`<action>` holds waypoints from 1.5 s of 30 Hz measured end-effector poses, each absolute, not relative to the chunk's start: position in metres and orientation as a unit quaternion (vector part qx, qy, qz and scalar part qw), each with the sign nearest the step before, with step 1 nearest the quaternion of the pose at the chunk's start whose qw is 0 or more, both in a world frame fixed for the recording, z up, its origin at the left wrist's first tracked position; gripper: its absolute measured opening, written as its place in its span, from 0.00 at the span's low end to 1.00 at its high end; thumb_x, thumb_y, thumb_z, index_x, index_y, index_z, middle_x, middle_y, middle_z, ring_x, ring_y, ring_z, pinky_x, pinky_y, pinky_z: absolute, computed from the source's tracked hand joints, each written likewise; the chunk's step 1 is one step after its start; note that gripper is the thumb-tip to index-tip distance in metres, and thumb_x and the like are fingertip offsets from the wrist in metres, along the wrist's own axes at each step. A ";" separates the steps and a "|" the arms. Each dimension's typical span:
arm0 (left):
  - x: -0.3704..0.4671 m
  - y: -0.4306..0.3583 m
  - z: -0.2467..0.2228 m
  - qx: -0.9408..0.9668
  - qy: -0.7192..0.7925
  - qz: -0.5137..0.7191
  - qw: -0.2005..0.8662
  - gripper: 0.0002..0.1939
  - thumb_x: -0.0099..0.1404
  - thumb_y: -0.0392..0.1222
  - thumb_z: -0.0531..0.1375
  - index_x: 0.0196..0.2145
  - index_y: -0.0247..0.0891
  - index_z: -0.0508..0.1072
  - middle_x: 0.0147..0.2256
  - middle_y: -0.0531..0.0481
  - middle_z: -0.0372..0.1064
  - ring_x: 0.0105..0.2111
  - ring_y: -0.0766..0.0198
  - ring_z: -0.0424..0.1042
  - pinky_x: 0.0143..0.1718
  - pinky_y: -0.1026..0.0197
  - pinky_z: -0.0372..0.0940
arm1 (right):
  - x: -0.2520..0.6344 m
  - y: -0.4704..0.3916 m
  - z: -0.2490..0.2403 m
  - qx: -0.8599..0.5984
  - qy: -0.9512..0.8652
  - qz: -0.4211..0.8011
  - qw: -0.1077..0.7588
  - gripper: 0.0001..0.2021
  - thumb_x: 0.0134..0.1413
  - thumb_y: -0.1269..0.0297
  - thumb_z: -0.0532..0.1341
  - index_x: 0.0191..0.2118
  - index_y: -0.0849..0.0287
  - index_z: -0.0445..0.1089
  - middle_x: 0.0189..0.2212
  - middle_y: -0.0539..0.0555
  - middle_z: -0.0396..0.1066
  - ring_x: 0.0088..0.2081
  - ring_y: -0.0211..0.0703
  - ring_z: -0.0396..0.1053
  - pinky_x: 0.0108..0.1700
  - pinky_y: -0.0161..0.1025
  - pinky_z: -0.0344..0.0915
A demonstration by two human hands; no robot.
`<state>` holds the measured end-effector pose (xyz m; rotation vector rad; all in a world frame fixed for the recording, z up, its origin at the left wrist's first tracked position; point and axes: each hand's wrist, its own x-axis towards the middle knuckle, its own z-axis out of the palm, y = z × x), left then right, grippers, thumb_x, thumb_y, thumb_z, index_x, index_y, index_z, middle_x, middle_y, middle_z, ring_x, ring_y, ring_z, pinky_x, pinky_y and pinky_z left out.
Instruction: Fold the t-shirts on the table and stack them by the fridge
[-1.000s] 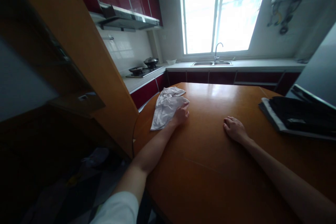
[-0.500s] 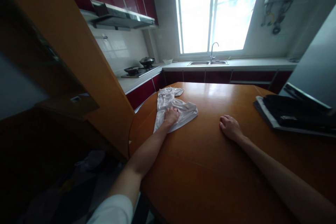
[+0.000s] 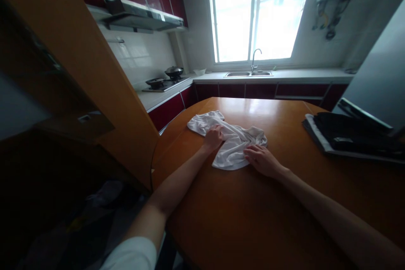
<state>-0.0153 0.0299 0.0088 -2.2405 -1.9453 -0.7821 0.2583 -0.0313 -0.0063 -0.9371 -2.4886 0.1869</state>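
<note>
A crumpled white garment [image 3: 232, 154] lies on the brown wooden table, bunched toward its right end. My left hand [image 3: 214, 137] is closed on the garment near its middle, the fingers curled into the cloth. At the right lower edge, my right hand [image 3: 262, 160] rests with its fingers laid on the fabric, loosely bent and slightly apart. The fingertips of both hands are partly hidden by folds or by the hands themselves.
The wooden table [image 3: 253, 202] has a curved left edge. A stack of folded dark clothes [image 3: 354, 135] sits at its right side. Behind stand a counter with a sink [image 3: 248, 74] and a stove with pans [image 3: 174, 71]. A wooden panel [image 3: 126, 122] rises on the left.
My left hand has shifted a little right, and the white garment has turned and spread to the right. My right hand has moved left from the bare table onto the garment.
</note>
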 end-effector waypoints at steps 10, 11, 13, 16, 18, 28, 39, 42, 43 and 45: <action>-0.038 0.042 0.005 -0.711 -0.689 -0.134 0.043 0.17 0.74 0.43 0.52 0.51 0.39 0.76 0.51 0.42 0.74 0.52 0.52 0.70 0.55 0.52 0.63 | 0.332 0.037 -0.016 -0.625 -0.736 0.035 0.258 0.21 0.71 0.58 0.46 0.50 0.58 0.75 0.58 0.62 0.71 0.61 0.55 0.64 0.63 0.59 0.54; -0.031 0.040 0.005 -0.724 -0.677 -0.125 0.043 0.16 0.73 0.44 0.52 0.51 0.40 0.77 0.51 0.42 0.74 0.52 0.52 0.70 0.55 0.52 0.62 | 0.339 0.038 -0.016 -0.640 -0.714 0.024 0.284 0.21 0.71 0.60 0.46 0.52 0.60 0.74 0.60 0.63 0.69 0.62 0.55 0.63 0.62 0.56 0.56; -0.020 0.035 0.006 -0.745 -0.657 -0.111 0.044 0.16 0.73 0.45 0.53 0.49 0.41 0.78 0.51 0.42 0.73 0.52 0.51 0.70 0.55 0.51 0.62 | 0.345 0.034 -0.011 -0.653 -0.682 -0.014 0.328 0.22 0.70 0.61 0.45 0.52 0.63 0.73 0.59 0.65 0.69 0.60 0.54 0.64 0.61 0.51 0.59; -0.010 0.026 0.010 -0.763 -0.637 -0.100 0.049 0.15 0.73 0.46 0.54 0.47 0.39 0.79 0.50 0.38 0.73 0.52 0.47 0.70 0.55 0.47 0.62 | 0.330 0.015 0.000 -0.649 -0.690 -0.045 0.318 0.21 0.69 0.60 0.46 0.48 0.61 0.75 0.53 0.63 0.72 0.55 0.54 0.67 0.58 0.48 0.60; -0.005 0.019 0.014 -0.773 -0.626 -0.093 0.047 0.16 0.72 0.45 0.55 0.44 0.36 0.80 0.47 0.35 0.73 0.50 0.45 0.71 0.52 0.47 0.63 | 0.312 0.001 0.005 -0.645 -0.720 -0.024 0.255 0.20 0.70 0.58 0.47 0.46 0.59 0.76 0.48 0.62 0.74 0.52 0.54 0.68 0.55 0.46 0.61; -0.007 0.024 0.022 -0.871 -0.425 -0.217 -0.119 0.15 0.73 0.46 0.55 0.45 0.39 0.80 0.35 0.49 0.79 0.32 0.64 0.76 0.37 0.64 0.68 | 0.309 0.005 -0.012 -0.674 -0.728 0.016 0.125 0.26 0.70 0.50 0.45 0.51 0.60 0.75 0.57 0.66 0.70 0.59 0.60 0.64 0.58 0.58 0.59; -0.080 0.070 -0.018 -0.815 -0.515 -0.260 -0.043 0.21 0.68 0.44 0.56 0.56 0.42 0.75 0.55 0.48 0.74 0.57 0.58 0.71 0.61 0.54 0.63 | 0.314 0.017 -0.015 -0.594 -0.728 -0.066 0.336 0.20 0.67 0.59 0.50 0.56 0.60 0.72 0.61 0.65 0.66 0.64 0.58 0.60 0.65 0.58 0.54; -0.071 0.071 -0.024 -0.824 -0.517 -0.228 -0.038 0.25 0.68 0.47 0.56 0.61 0.39 0.71 0.61 0.44 0.68 0.62 0.53 0.65 0.66 0.51 0.57 | 0.275 -0.013 -0.014 -0.449 -0.837 -0.018 0.311 0.19 0.66 0.61 0.53 0.57 0.58 0.71 0.62 0.62 0.65 0.64 0.55 0.59 0.66 0.54 0.53; -0.067 0.071 -0.025 -0.826 -0.518 -0.220 -0.037 0.27 0.68 0.47 0.56 0.62 0.38 0.70 0.63 0.43 0.66 0.64 0.52 0.63 0.67 0.50 0.56 | 0.263 -0.022 -0.014 -0.398 -0.870 0.001 0.290 0.20 0.66 0.62 0.54 0.60 0.57 0.69 0.64 0.61 0.63 0.66 0.55 0.57 0.67 0.55 0.51; -0.062 0.069 -0.024 -0.822 -0.535 -0.191 -0.028 0.29 0.70 0.47 0.56 0.65 0.37 0.66 0.66 0.42 0.60 0.66 0.49 0.59 0.68 0.48 0.53 | 0.246 -0.037 -0.013 -0.301 -0.922 0.045 0.240 0.22 0.66 0.62 0.55 0.64 0.54 0.65 0.67 0.60 0.60 0.68 0.54 0.54 0.68 0.56 0.47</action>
